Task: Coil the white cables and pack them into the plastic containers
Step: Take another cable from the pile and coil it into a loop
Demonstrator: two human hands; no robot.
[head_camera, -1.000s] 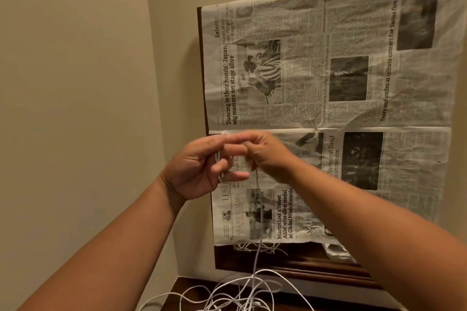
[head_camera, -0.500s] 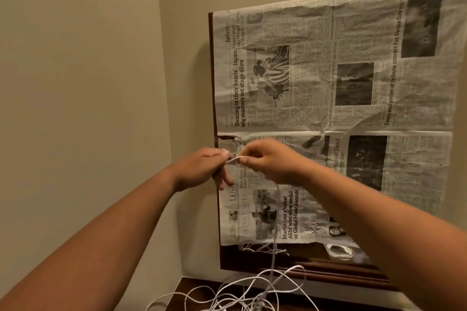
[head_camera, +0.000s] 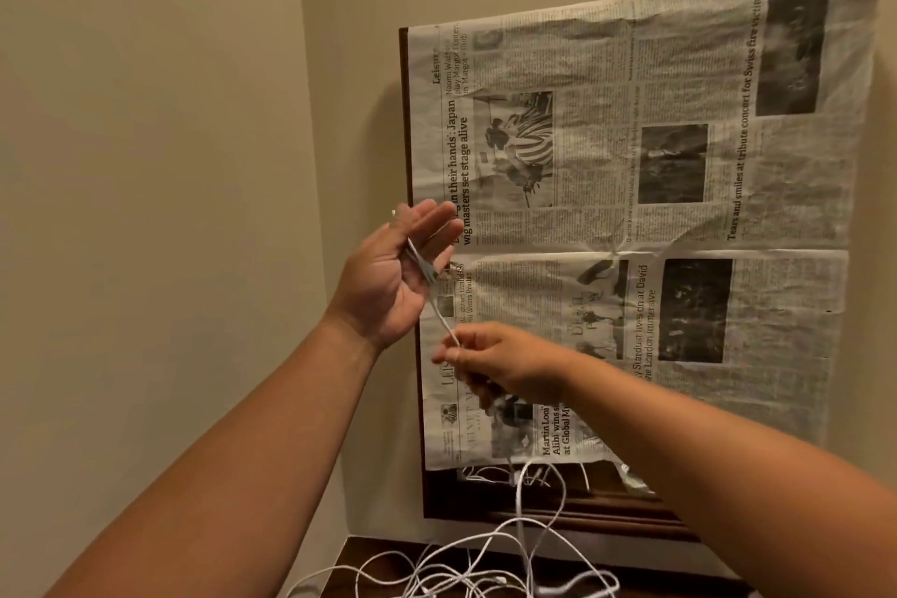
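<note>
Mid-air, left hand [head_camera: 388, 279] splayed — cable [head_camera: 440, 315] across palm

Both forearms [head_camera: 252, 447] are bare as far as shown, like the left hand [head_camera: 388, 279] and right hand [head_camera: 507, 367].

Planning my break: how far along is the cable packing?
Done: nothing visibly coiled or packed. In hand: one white cable lies across the open left hand, pinched lower down by the right hand. Left: coiling and packing it and the tangled cables below.

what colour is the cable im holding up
White. The cable shows best in the head view, against the newspaper.
</note>
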